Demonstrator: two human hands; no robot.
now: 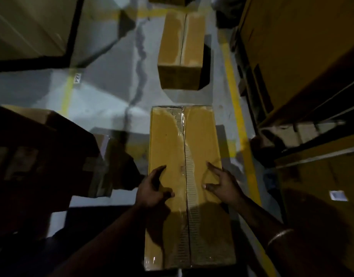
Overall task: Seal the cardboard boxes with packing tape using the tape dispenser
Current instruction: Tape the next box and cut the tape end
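A long brown cardboard box lies on the floor in front of me, its centre seam covered by a strip of clear packing tape. My left hand hovers over the box's left flap with fingers loosely spread, holding nothing. My right hand rests on the right flap, fingers spread, thumb near the tape. A second cardboard box stands farther ahead, glossy tape along its seam. No tape dispenser is in view.
Tall stacks of cartons line the right side behind a yellow floor line. Dark boxes crowd the left. Grey floor with a crack runs between them.
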